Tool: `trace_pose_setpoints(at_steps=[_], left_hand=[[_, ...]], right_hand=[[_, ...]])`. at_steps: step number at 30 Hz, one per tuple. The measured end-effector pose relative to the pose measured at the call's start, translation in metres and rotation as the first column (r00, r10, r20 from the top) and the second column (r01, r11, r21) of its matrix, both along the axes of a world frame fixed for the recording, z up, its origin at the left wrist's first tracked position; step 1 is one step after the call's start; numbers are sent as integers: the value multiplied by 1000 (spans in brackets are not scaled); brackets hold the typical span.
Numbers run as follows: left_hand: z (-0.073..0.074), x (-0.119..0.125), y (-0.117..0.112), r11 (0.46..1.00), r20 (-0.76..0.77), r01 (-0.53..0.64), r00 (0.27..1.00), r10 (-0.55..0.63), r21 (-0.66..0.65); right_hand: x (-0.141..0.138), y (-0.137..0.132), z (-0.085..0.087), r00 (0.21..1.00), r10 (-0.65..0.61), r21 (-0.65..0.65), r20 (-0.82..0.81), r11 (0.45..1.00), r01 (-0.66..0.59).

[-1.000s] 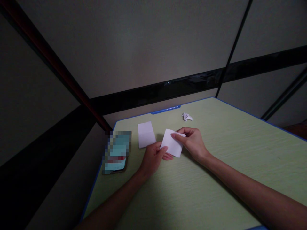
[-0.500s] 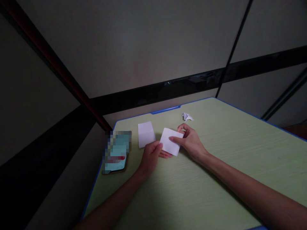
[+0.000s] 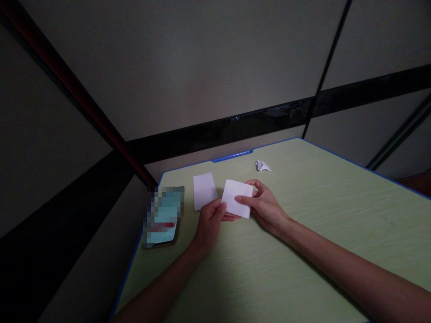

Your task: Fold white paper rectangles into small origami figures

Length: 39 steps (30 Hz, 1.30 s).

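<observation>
Between both hands is a small, roughly square piece of white paper (image 3: 235,208), held tilted above the table. My left hand (image 3: 210,222) grips its lower left corner, thumb on top and fingers underneath. On the paper's right side, my right hand (image 3: 267,208) presses its thumb onto the face, with the other fingers behind the sheet and partly hidden. Just beyond my left hand lies another white sheet of paper (image 3: 204,190), with a faint crease across it. A small folded paper figure (image 3: 262,166) rests past my right hand.
The pale green table (image 3: 269,273) has a blue edge, with a blue strip (image 3: 232,156) along its far side. At the left lies a phone (image 3: 164,220), its screen partly pixelated. Behind the table stand grey panels (image 3: 208,63) crossed by a glossy black band.
The held paper has shifted slightly left and turned a little, and my right hand has moved left with it. Both hands keep their grip. The other things stay in place.
</observation>
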<state>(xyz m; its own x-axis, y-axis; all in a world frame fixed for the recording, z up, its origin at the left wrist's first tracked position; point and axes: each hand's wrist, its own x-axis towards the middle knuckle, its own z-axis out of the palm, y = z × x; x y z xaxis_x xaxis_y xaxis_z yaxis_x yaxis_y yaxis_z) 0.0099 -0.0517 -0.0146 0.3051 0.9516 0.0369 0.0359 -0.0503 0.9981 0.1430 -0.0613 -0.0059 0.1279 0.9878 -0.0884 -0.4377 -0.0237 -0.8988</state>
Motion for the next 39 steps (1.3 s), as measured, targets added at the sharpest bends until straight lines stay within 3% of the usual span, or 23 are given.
trace_pose_setpoints(at_steps=[4,12,20,27,35,39], left_hand=[[0,0,1,999,33,11,999,-9,-36],[2,1,0,999,-24,-3,1000,2,-42],[1,-3,2,989,-88,-100,990,110,106],[5,-3,2,985,-70,-139,987,147,102],[-2,-4,8,995,55,-104,993,104,-9],[-4,-4,9,994,93,-99,990,102,-36]], right_hand=[[2,0,-1,996,-7,56,93,998,2],[4,-2,5,966,148,94,210,981,-170],[7,3,3,981,35,106,191,993,-56],[8,6,-1,997,-26,146,78,989,14],[5,3,0,971,-88,234,222,972,35],[3,1,-3,927,-38,240,372,969,-56]])
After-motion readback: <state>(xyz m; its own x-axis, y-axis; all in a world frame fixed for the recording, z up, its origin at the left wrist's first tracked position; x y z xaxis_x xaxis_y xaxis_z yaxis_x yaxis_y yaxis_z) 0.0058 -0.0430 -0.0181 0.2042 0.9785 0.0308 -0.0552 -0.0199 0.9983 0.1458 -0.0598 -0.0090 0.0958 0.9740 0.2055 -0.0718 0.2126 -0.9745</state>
